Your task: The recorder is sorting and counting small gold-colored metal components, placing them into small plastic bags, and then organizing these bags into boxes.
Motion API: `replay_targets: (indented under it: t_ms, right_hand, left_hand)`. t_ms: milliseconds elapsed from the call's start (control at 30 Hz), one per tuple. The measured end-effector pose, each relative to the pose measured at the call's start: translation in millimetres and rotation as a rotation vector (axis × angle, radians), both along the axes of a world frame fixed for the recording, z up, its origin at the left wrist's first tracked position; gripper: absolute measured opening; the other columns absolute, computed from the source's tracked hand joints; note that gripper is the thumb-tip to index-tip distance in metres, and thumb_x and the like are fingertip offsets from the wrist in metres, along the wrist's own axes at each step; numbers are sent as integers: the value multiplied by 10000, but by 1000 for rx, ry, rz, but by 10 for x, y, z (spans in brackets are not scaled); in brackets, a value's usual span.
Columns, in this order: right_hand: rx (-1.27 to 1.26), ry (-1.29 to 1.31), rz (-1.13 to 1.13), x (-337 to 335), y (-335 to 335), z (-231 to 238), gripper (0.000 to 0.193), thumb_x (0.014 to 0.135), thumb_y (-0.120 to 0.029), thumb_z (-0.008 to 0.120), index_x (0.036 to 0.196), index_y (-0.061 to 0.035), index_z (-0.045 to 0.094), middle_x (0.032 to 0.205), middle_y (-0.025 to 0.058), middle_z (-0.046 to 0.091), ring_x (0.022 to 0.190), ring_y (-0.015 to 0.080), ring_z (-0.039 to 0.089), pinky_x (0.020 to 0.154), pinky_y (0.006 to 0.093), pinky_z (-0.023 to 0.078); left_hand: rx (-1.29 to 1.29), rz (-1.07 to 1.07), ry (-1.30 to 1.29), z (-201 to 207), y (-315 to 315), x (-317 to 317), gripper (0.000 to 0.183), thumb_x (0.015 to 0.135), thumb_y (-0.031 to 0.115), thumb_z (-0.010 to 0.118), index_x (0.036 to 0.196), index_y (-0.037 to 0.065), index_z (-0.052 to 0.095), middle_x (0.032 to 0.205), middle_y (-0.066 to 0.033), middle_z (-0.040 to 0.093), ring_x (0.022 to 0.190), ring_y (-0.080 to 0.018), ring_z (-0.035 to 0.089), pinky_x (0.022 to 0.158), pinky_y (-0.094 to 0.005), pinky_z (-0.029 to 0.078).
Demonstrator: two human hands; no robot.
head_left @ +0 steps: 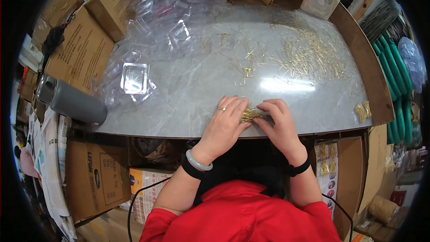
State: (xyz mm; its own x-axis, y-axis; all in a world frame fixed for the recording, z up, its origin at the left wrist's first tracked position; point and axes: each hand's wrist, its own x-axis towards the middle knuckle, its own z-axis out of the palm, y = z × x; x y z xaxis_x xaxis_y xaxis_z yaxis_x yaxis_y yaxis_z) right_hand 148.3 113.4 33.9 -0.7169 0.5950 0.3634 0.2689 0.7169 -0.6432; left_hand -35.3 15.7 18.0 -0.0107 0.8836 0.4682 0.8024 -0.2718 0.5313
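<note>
My left hand (225,124) and my right hand (278,123) meet at the near edge of the grey marbled table (188,94). Between their fingertips lies a small bundle of gold wire hooks (251,114), which both hands press and pinch together. A ring sits on my left hand and a pale bangle on that wrist. A wide scatter of loose gold hooks (309,54) covers the table's far right. A clear plastic tray (134,78) lies flat at the left.
A heap of clear plastic trays (174,4) fills the far left of the table. A grey cylinder flask (69,101) lies at the left edge. Cardboard boxes (83,49) line the left; packed gold hooks (363,111) sit at the right rim.
</note>
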Motion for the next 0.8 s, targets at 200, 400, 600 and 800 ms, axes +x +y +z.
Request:
replay_targets:
  t_ms: [200,400,600,800]
  right_hand:
    - [76,17,-80,-52,-256,-58,534,828,-35,752,1324,-37,554,1347,215,540,1197,399,563,986,438,493]
    - [-7,-24,84,-19,-35,-6,640,803,-30,761,1391,-35,507,1428,207,504,1264,411,527,1051,455,459]
    - [260,-84,-104,105,59,13,507,765,-104,797,1241,-55,631,1081,121,665,976,325,615,874,420,497]
    - [270,-75,-275,-52,-51,-9,346,798,-20,728,1139,-45,673,925,123,685,884,315,635,802,400,515]
  left_hand:
    - [12,-6,24,-21,6,3,535,872,125,715,1338,-49,516,1316,-191,557,1288,-387,492,1150,-520,347]
    - [-3,-18,18,12,11,-6,508,881,100,699,1342,-32,533,1331,-189,550,1291,-389,497,1158,-533,347]
    - [-23,-29,60,32,14,14,486,897,110,682,1341,-29,540,1334,-187,547,1296,-391,492,1153,-539,346]
    - [-38,-12,100,31,4,23,497,904,116,675,1364,-15,536,1390,-188,528,1313,-390,481,1155,-540,342]
